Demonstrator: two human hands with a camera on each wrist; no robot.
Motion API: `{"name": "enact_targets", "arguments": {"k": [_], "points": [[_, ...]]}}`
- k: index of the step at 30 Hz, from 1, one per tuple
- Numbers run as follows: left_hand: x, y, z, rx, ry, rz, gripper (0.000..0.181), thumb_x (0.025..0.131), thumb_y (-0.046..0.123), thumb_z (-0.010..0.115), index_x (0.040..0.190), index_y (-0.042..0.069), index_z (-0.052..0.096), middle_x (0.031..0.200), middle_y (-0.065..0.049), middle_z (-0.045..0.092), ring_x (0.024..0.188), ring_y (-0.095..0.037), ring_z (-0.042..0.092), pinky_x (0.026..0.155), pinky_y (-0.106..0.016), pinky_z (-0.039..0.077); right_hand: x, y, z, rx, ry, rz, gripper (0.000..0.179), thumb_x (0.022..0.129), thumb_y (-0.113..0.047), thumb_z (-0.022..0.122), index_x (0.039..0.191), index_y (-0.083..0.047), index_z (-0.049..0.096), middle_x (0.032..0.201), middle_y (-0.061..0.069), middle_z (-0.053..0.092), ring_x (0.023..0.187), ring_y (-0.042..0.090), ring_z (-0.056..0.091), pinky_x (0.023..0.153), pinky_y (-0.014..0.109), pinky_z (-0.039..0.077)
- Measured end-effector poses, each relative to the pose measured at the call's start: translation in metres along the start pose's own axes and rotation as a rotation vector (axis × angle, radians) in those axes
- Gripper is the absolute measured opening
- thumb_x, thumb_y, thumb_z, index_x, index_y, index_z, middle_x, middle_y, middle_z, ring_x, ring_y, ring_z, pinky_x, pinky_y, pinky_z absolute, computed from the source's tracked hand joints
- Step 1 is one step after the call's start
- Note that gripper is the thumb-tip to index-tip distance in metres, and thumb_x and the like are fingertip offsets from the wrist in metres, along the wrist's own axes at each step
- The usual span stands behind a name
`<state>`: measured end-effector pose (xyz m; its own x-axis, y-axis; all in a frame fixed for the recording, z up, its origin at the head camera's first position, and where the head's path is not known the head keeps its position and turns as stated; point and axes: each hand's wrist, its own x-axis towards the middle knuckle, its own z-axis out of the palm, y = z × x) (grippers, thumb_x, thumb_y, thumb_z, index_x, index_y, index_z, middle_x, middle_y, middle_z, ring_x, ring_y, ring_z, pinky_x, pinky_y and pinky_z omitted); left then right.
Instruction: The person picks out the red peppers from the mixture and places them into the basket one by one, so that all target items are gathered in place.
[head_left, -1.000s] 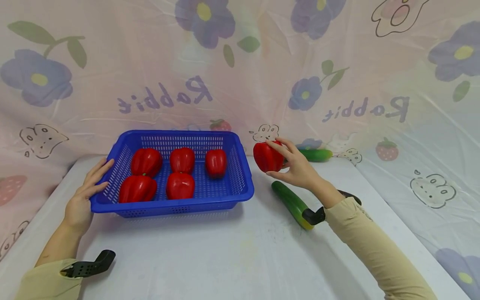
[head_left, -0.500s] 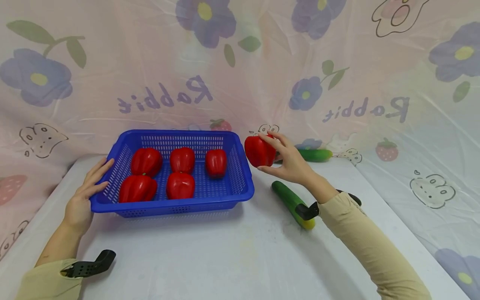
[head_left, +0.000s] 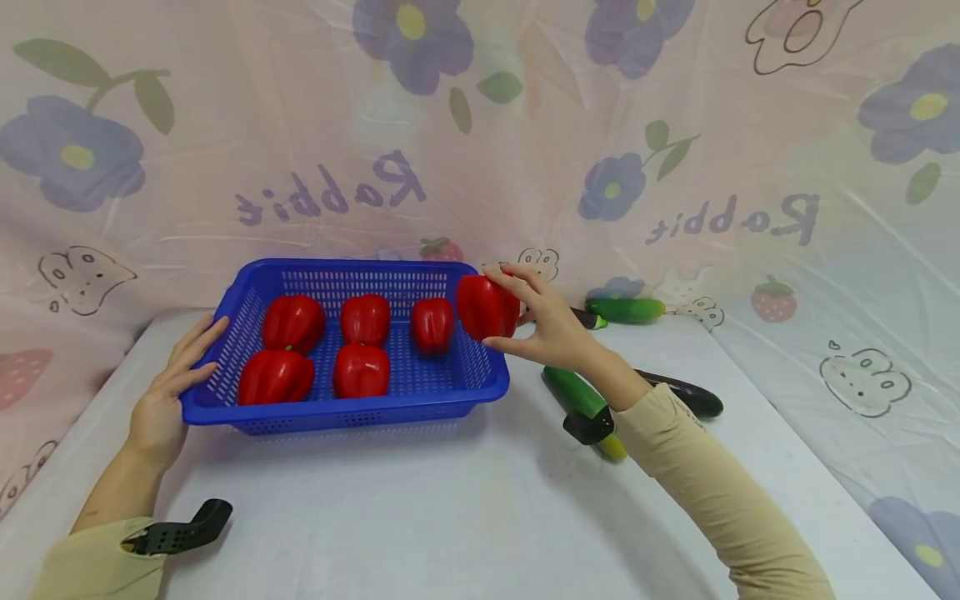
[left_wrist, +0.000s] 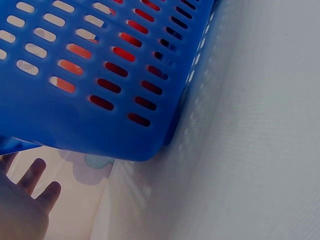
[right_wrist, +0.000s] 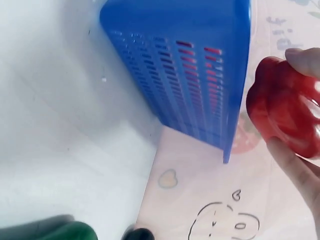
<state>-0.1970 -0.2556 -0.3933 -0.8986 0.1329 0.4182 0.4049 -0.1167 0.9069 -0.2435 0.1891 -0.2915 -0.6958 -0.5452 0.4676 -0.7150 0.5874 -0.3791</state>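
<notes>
My right hand (head_left: 551, 325) grips a red bell pepper (head_left: 486, 308) between thumb and fingers, at the right rim of the blue basket (head_left: 337, 412). In the right wrist view this pepper (right_wrist: 285, 107) shows beside the basket's slotted end wall (right_wrist: 185, 65). Several red bell peppers (head_left: 360, 371) lie inside the basket, mostly toward its left and middle. My left hand (head_left: 161, 408) rests against the basket's left end, fingers extended along the rim. The left wrist view shows those fingers (left_wrist: 32, 176) by the basket wall (left_wrist: 80, 120), with red showing through its slots.
A green-and-yellow zucchini (head_left: 573, 390) lies on the white table (head_left: 420, 517) under my right wrist. Behind my right forearm is a dark eggplant (head_left: 693, 398). Farther back lie a green cucumber-like vegetable (head_left: 626, 311) and a dark one with a green tip (head_left: 588, 318). A printed curtain (head_left: 480, 167) hangs behind.
My right hand has carried the bell pepper leftward from beside the basket to its right rim. The eggplant behind the forearm is now more exposed. My left hand and the basket stay put.
</notes>
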Motion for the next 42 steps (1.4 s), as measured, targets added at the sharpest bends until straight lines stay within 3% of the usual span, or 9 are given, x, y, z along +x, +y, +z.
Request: {"name": "enact_targets", "arguments": {"k": [9,14,24,33,42], "points": [[0.0,0.001,0.0,0.002,0.007,0.0,0.049,0.102,0.01,0.022,0.15,0.014,0.033,0.16,0.005,0.013,0.143,-0.008,0.007,0.106,-0.008,0.016,0.005,-0.008,0.011,0.018,-0.083,0.022,0.082,0.076,-0.023,0.081,0.147,-0.013,0.039,0.146,0.013,0.038,0.118,0.027,0.052,0.073,0.031,0.056],[0.0,0.002,0.001,0.013,0.008,-0.01,0.049,0.102,0.01,0.022,0.15,0.015,0.033,0.16,0.006,0.012,0.144,-0.008,0.005,0.106,-0.008,0.014,0.008,-0.016,0.016,0.014,-0.174,0.068,0.081,0.078,-0.027,0.079,0.147,-0.017,0.039,0.146,0.012,0.038,0.121,0.027,0.05,0.075,0.03,0.056],[0.0,0.003,0.002,0.027,0.011,-0.019,0.049,0.103,0.012,0.023,0.15,0.016,0.032,0.16,0.006,0.011,0.145,-0.009,0.003,0.107,-0.008,0.014,0.018,-0.032,0.019,-0.059,-0.347,0.165,0.081,0.077,-0.033,0.079,0.147,-0.023,0.04,0.14,0.013,0.042,0.122,0.028,0.048,0.084,0.04,0.054],[0.0,0.003,0.002,0.04,0.015,-0.014,0.049,0.102,0.011,0.022,0.15,0.015,0.033,0.16,0.005,0.012,0.145,-0.009,0.004,0.107,-0.008,0.014,0.028,-0.044,0.022,-0.147,-0.496,0.248,0.08,0.079,-0.035,0.077,0.148,-0.025,0.038,0.141,0.013,0.044,0.122,0.03,0.048,0.083,0.04,0.055],[-0.001,0.002,0.002,0.036,0.013,-0.019,0.05,0.102,0.01,0.022,0.15,0.015,0.032,0.161,0.006,0.012,0.146,-0.01,0.004,0.108,-0.009,0.013,0.038,-0.046,0.018,-0.15,-0.64,0.296,0.081,0.08,-0.034,0.077,0.149,-0.024,0.036,0.14,0.012,0.041,0.125,0.028,0.043,0.082,0.037,0.055]]}}
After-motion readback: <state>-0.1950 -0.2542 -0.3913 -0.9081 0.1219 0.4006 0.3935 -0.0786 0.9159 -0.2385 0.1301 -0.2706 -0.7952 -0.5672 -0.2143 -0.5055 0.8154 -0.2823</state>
